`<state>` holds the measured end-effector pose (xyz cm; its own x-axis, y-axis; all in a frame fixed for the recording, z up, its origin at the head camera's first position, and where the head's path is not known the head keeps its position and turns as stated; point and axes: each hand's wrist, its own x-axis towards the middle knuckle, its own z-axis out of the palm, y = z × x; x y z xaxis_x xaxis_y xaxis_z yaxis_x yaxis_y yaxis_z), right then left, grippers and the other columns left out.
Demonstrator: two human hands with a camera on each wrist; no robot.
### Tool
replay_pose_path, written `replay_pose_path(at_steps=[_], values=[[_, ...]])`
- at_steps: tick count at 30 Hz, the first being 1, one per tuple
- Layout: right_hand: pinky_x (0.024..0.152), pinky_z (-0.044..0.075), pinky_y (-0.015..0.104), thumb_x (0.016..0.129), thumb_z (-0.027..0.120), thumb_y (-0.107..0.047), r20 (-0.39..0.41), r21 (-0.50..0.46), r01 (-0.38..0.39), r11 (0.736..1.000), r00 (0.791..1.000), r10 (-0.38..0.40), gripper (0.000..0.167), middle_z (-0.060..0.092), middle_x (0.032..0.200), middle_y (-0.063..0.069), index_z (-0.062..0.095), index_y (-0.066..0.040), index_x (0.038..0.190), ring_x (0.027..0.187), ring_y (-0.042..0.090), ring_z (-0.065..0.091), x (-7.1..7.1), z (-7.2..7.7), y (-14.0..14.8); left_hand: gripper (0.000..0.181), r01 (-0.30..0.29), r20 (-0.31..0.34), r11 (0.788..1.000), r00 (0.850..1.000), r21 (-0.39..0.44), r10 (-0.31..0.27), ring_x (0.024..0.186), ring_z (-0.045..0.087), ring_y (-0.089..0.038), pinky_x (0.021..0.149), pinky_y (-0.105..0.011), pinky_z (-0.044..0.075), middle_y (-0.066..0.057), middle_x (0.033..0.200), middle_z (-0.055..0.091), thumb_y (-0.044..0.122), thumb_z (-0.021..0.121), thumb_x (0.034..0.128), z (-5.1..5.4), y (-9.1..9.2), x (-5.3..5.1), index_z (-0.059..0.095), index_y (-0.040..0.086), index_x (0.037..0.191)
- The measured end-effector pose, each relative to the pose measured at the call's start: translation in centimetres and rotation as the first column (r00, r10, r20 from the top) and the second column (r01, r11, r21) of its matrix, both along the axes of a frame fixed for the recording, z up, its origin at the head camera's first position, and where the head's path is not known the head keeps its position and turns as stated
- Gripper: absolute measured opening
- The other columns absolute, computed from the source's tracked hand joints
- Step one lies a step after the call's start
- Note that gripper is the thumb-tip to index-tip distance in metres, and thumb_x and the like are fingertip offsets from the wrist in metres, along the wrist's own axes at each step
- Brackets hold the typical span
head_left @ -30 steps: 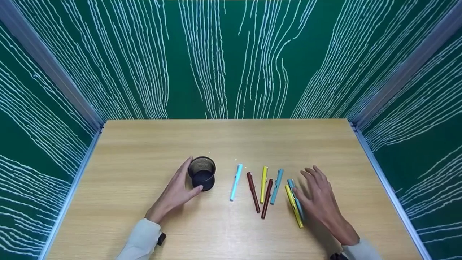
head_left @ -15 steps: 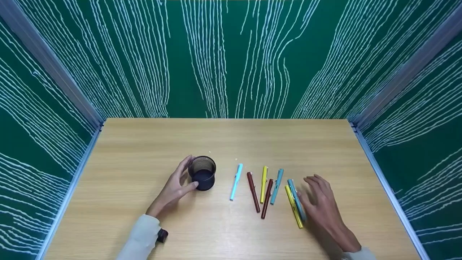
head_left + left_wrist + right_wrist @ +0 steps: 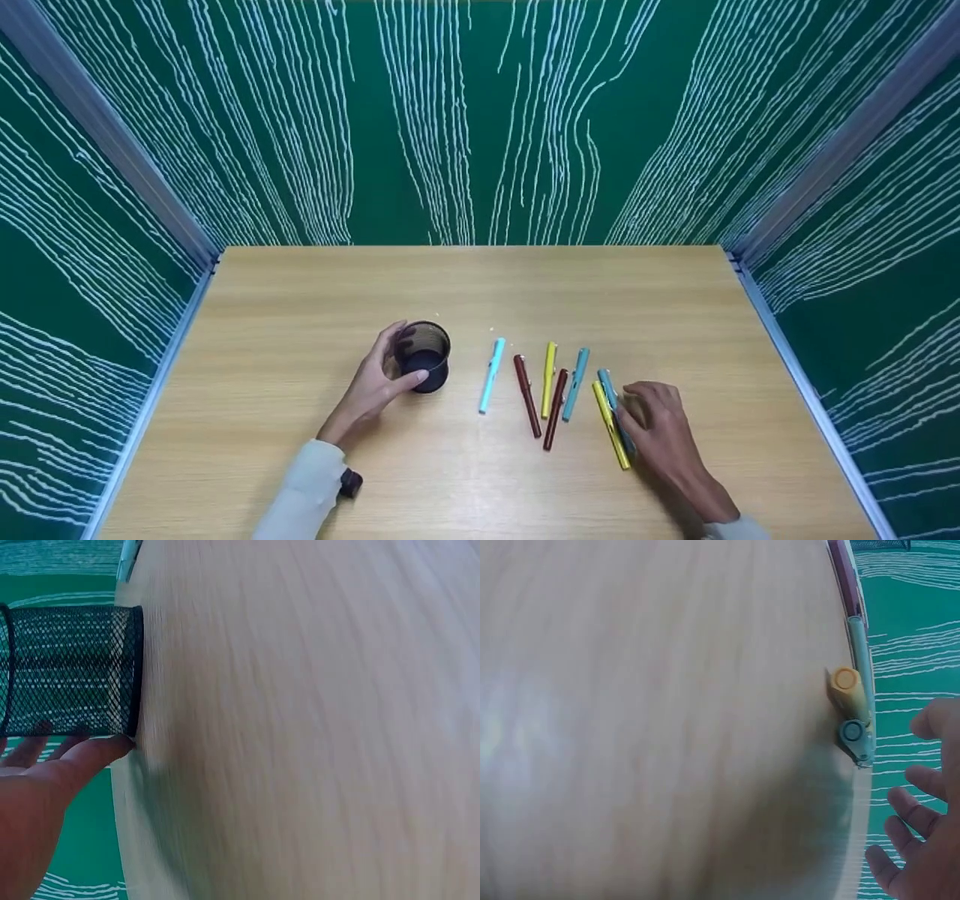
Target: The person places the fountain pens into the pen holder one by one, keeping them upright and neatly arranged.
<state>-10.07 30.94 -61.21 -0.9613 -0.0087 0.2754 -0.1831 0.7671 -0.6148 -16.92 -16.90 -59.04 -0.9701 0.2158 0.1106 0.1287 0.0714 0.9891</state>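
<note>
My left hand (image 3: 371, 390) holds a round black mesh pen holder (image 3: 433, 366) from its left side, thumb in front and fingers behind. In the left wrist view the pen holder (image 3: 67, 671) stands with its base at the table and the fingers along its side. My right hand (image 3: 664, 431) hovers beside a teal pen (image 3: 606, 379), fingers bent and thumb close to it. A yellow pen (image 3: 611, 426) lies just left of that one. The right wrist view shows a gap between the hand (image 3: 930, 817) and both pens' ends, teal (image 3: 853, 733) and yellow (image 3: 847, 682).
Between the hands lie more pens on the wooden table (image 3: 450, 285): a light blue one (image 3: 491, 376), two dark red (image 3: 527, 396), another yellow (image 3: 549, 381) and another teal (image 3: 576, 385). Green walls with white lines (image 3: 480, 120) enclose the table's back and sides.
My right hand has lowered slightly toward the near side, and its fingers have bent in beside the teal pen. The left hand stays at the pen holder, its thumb shifting slightly.
</note>
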Motion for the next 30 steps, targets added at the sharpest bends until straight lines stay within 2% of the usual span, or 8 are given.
replay_pose_path(at_steps=[6, 12, 15, 19, 22, 30], values=[[0.105, 0.048, 0.06, 0.1, 0.079, -0.008, 0.057, -0.019, 0.01, 1.0, 0.998, -0.009, 0.032, 0.066, 0.13, 0.021, 0.072, 0.003, 0.129, 0.125, 0.036, 0.052, -0.2, -0.9, 0.0, 0.087, -0.041, -0.007, 0.999, 0.999, -0.015, 0.041, 0.154, 0.046, -0.041, 0.128, -0.061, 0.034, -0.021, 0.165, 0.05, 0.007, 0.088, 0.0931, -0.1, 0.6, -0.1, 0.041, 0.006, 0.167], [0.108, 0.046, 0.061, 0.1, 0.076, -0.008, 0.109, -0.039, 0.031, 0.999, 0.994, -0.027, 0.033, 0.068, 0.129, 0.023, 0.072, 0.005, 0.131, 0.128, 0.038, 0.051, -0.5, -1.3, 0.0, 0.084, -0.055, 0.018, 0.998, 0.998, 0.013, 0.055, 0.153, 0.047, -0.041, 0.13, -0.058, 0.032, -0.021, 0.163, 0.053, 0.005, 0.086, 0.0934, 0.0, 0.8, 0.0, 0.043, 0.007, 0.166], [0.108, 0.045, 0.061, 0.1, 0.076, -0.007, 0.112, -0.042, 0.03, 0.999, 0.993, -0.026, 0.032, 0.07, 0.126, 0.023, 0.073, 0.006, 0.129, 0.128, 0.039, 0.052, -0.7, -1.2, 0.0, 0.084, -0.07, 0.025, 0.997, 0.997, 0.016, 0.07, 0.152, 0.049, -0.041, 0.129, -0.057, 0.033, -0.021, 0.161, 0.055, 0.006, 0.087, 0.0928, 0.3, 0.8, 0.1, 0.044, 0.007, 0.165], [0.106, 0.046, 0.059, 0.099, 0.076, -0.006, 0.093, -0.046, 0.047, 0.998, 0.995, -0.043, 0.031, 0.071, 0.123, 0.023, 0.073, 0.007, 0.128, 0.126, 0.039, 0.053, -1.1, -0.9, 0.0, 0.083, -0.053, 0.015, 0.998, 0.999, 0.045, 0.052, 0.152, 0.048, -0.042, 0.13, -0.058, 0.032, -0.022, 0.161, 0.054, 0.006, 0.086, 0.0932, 0.5, 1.0, -0.7, 0.044, 0.006, 0.165], [0.105, 0.046, 0.058, 0.1, 0.077, -0.006, 0.095, -0.056, 0.061, 0.997, 0.994, -0.056, 0.031, 0.072, 0.122, 0.022, 0.073, 0.006, 0.128, 0.125, 0.039, 0.054, -1.3, -0.9, -0.1, 0.083, -0.052, 0.018, 0.997, 0.999, 0.052, 0.051, 0.153, 0.047, -0.041, 0.13, -0.056, 0.031, -0.02, 0.162, 0.054, 0.006, 0.087, 0.0933, 0.5, 1.0, -0.8, 0.044, 0.008, 0.165], [0.106, 0.047, 0.058, 0.1, 0.078, -0.008, 0.135, -0.065, 0.075, 0.995, 0.989, -0.066, 0.034, 0.071, 0.127, 0.023, 0.073, 0.005, 0.131, 0.126, 0.038, 0.055, -1.0, -1.0, -0.3, 0.085, -0.073, 0.047, 0.997, 0.996, 0.019, 0.072, 0.157, 0.044, -0.035, 0.132, -0.052, 0.027, -0.015, 0.165, 0.052, 0.008, 0.087, 0.0935, 0.2, 0.7, 0.3, 0.044, 0.011, 0.166]])
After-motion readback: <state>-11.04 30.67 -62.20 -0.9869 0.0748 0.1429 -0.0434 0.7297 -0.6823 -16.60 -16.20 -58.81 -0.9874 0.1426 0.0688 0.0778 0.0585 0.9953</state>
